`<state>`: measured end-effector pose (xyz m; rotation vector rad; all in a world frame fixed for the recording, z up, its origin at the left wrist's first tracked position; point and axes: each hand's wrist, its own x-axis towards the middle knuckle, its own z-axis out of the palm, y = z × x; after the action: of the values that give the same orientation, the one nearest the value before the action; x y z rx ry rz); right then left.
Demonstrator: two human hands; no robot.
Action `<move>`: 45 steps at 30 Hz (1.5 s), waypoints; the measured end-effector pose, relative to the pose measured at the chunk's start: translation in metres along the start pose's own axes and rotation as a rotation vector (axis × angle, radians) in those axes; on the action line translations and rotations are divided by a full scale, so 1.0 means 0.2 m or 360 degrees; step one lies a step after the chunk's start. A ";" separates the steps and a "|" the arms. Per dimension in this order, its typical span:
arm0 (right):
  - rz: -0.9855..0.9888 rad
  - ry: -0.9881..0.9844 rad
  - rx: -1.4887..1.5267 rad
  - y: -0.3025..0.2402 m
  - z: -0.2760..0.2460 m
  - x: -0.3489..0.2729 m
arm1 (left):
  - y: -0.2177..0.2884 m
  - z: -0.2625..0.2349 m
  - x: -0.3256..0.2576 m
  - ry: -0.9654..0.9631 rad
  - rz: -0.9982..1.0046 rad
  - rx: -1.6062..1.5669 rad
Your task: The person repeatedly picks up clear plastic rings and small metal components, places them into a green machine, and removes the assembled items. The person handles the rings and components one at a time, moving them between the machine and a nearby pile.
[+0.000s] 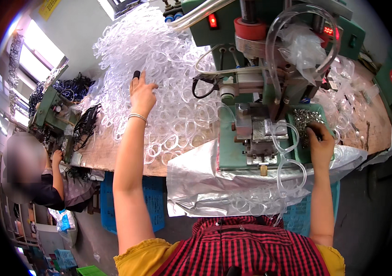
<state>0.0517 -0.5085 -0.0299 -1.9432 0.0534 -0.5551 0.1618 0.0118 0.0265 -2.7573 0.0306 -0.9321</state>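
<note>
My left hand point(141, 95) reaches over a big heap of clear plastic loops point(170, 103), its fingers apart and a black cover on one fingertip. At the green tray point(304, 155), my right hand point(321, 141) has its fingers curled together over small metal pieces point(307, 118). Whatever lies between those fingertips is too small or hidden to make out. Between my hands stands a green press point(228, 147) with a metal die block point(264, 129). One clear double loop point(291, 177) hangs from the die area down over the front edge.
Silver sheeting point(196, 179) covers the table's front edge, with more clear loops point(256, 202) below the press. Blue crates point(154, 207) stand underneath. At left, another person point(44, 179) works at a second green machine point(53, 110). Clear plastic scraps point(348, 87) lie at right.
</note>
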 end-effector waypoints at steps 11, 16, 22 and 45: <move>0.0093 0.0433 -0.0273 0.11 -0.43 -0.37 | 0.60 -0.25 -0.68 0.0709 -0.0648 -0.1334; -0.0039 -0.0132 0.0199 -0.30 -0.26 -0.17 | 0.79 -0.41 -0.53 0.0551 -0.0859 -0.2137; 0.0069 -0.0440 0.0772 -0.46 0.18 0.13 | 0.87 -0.31 -0.42 0.0364 -0.0630 -0.2473; -0.0188 -0.0571 0.0563 -0.54 0.04 -0.05 | 1.10 -0.82 -0.33 0.0576 0.1036 -0.1750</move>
<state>0.0235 -0.4526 0.0597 -1.6765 -0.3659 -0.2623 0.0219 -0.2307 0.0648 -2.9100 1.8564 -1.4424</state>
